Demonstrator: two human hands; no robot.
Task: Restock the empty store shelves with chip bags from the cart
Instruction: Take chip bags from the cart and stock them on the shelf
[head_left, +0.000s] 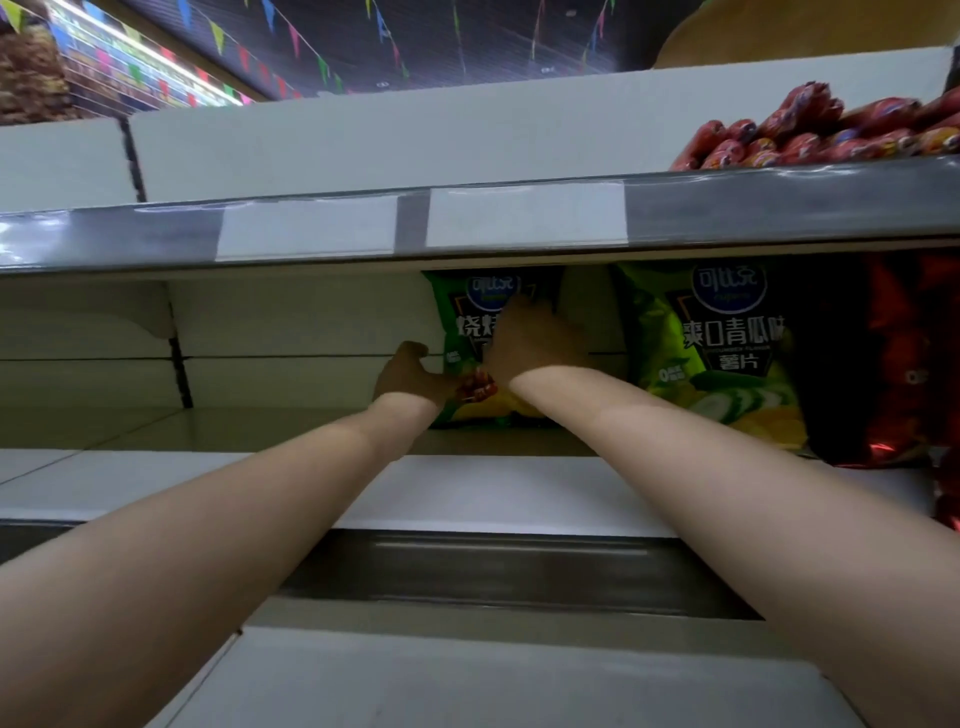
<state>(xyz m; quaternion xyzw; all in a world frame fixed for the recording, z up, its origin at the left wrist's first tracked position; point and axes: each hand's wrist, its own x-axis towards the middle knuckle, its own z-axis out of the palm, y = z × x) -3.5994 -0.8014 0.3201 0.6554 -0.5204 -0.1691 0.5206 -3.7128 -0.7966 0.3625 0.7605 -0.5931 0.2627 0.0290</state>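
Observation:
A green chip bag (460, 332) stands upright at the back of the white shelf (260, 426), under the upper shelf's edge. My left hand (408, 376) grips the bag's lower left side, thumb raised beside its edge. My right hand (530, 345) lies over the bag's front and covers much of its print; I cannot tell how its fingers lie. To the right stands a second green chip bag (727, 353), closer to the front. The cart is out of view.
Dark red chip bags (883, 364) fill the shelf's right end. The upper shelf's grey price rail (467, 223) with blank labels hangs just above my hands. Red sausage packs (831, 135) lie on the upper shelf at the right. Bare white shelf extends to the left.

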